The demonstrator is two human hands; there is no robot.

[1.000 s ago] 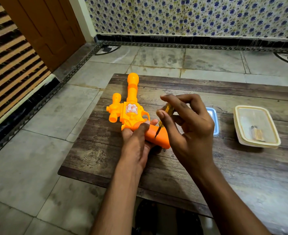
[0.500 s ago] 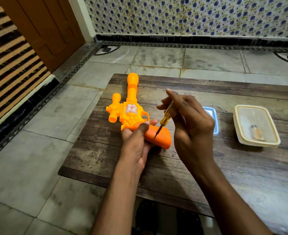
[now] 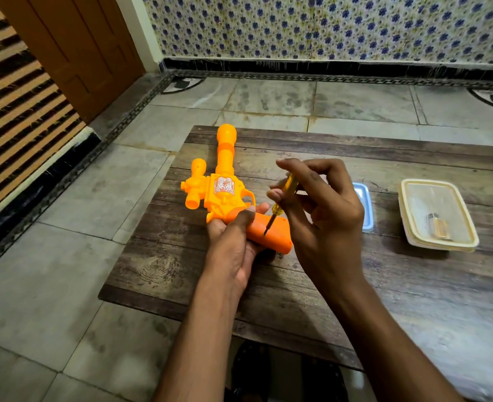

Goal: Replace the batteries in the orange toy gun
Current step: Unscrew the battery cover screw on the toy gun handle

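A grey tiled floor (image 3: 65, 271) spreads under everything, meeting a wall papered in blue flowers (image 3: 326, 24) at the far side and a brown wooden door (image 3: 74, 44) at the upper left. On the floor stands a low wooden table (image 3: 399, 300) with a dark, worn plank top. Near its left edge lies the orange toy gun (image 3: 225, 195), barrel pointing away toward the wall, a smaller round tube sticking out on its left flank, and its grip angled back toward the person on the right. The left hand (image 3: 233, 245) comes in from below and wraps around the gun where body meets grip, thumb laid over the top and fingertips showing on the far side, holding it down on the table. The right hand (image 3: 323, 216) hovers just right of the grip, its thumb and first fingers pinching a small screwdriver (image 3: 283, 198) with a translucent yellow handle; the metal tip touches the upper face of the grip. Well to the right sits a clear rectangular plastic container (image 3: 439, 213), and inside it lies a battery (image 3: 438, 227). Between that container and the right hand, a pale blue lid (image 3: 365, 207) rests flat on the wood, partly hidden behind the knuckles.
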